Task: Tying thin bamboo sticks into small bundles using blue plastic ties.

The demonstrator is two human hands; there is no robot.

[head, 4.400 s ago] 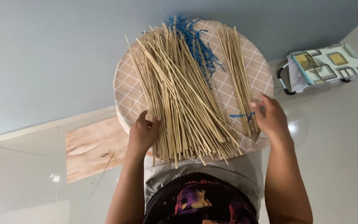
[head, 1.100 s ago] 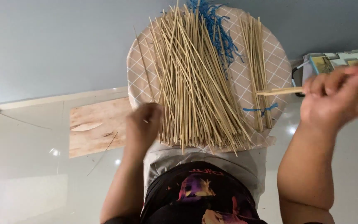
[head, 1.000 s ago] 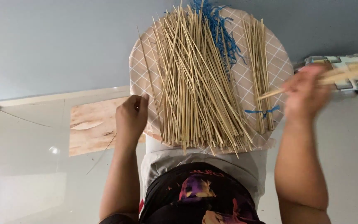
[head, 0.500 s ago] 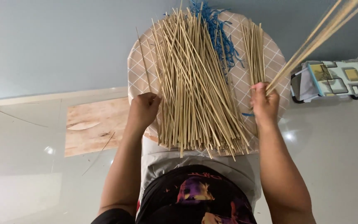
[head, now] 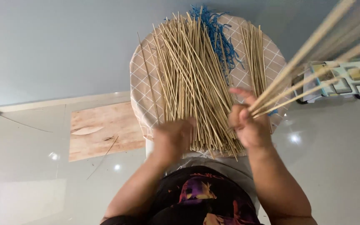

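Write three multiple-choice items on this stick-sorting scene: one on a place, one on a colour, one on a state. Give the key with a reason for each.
1. Where does the big heap of sticks lie?
A. on the round checked tabletop
B. on the wooden floor panel
C. in a basket

2. What colour are the loose strands at the far edge of the heap?
A. red
B. blue
C. green

3. What is the right hand doing?
A. lying flat and empty
B. gripping a few sticks raised off the table
C. resting on the floor

Key:
1 A, the heap spreads across the checked round top.
2 B, the strands show bright blue against the pale sticks.
3 B, its fingers close round several sticks that slant up and to the right; the left hand is blurred at the heap's near edge.
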